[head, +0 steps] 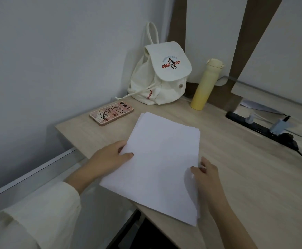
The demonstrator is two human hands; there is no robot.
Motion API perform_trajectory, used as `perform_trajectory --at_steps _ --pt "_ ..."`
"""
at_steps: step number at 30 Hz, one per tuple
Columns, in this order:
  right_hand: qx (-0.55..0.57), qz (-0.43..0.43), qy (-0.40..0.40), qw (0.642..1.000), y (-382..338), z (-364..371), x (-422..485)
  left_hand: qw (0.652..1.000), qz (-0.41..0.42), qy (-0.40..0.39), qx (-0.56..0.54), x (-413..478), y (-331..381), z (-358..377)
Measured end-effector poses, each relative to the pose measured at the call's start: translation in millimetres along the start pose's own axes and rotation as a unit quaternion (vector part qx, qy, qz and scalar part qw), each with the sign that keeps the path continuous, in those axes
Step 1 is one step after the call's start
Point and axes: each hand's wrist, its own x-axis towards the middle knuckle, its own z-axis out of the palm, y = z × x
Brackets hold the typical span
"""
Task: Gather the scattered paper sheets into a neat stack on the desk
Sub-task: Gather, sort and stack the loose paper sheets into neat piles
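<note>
A stack of white paper sheets [161, 159] lies on the light wooden desk [245, 177], its near left corner hanging over the desk's left edge. The sheets' edges are slightly offset at the far right corner. My left hand [109, 159] grips the stack's left edge, thumb on top and fingers underneath. My right hand [207, 175] holds the right edge, thumb pressed on the top sheet and fingers along the side.
A phone [111, 113] in a pink cartoon case lies face down beyond the stack. A white drawstring backpack [161, 74] and a yellow bottle [205, 85] stand at the back. A black power strip [265, 128] with plugs and cables runs along the right.
</note>
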Motion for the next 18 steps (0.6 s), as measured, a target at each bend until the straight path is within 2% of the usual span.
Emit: perform_trajectory --at_steps 5,10,12,16,18 --pt "-0.084 0.032 -0.085 0.992 7.2 -33.5 -10.8 0.983 0.009 -0.022 -0.180 -48.3 13.8 40.8" --pt "-0.137 0.006 -0.135 0.981 5.5 -55.7 -17.8 0.975 0.005 0.028 -0.221 -89.3 22.1 67.7" --pt "-0.152 0.006 -0.139 0.979 10.1 -61.5 -25.5 0.961 -0.026 0.033 -0.272 -107.1 18.3 74.5" --pt "-0.146 -0.006 -0.139 0.980 19.8 -70.3 -44.4 0.899 -0.130 0.061 -0.415 -132.4 6.8 74.2" --pt "-0.144 -0.009 -0.141 0.979 23.1 -68.9 -50.6 0.903 -0.150 -0.004 -0.402 -131.3 3.7 67.3"
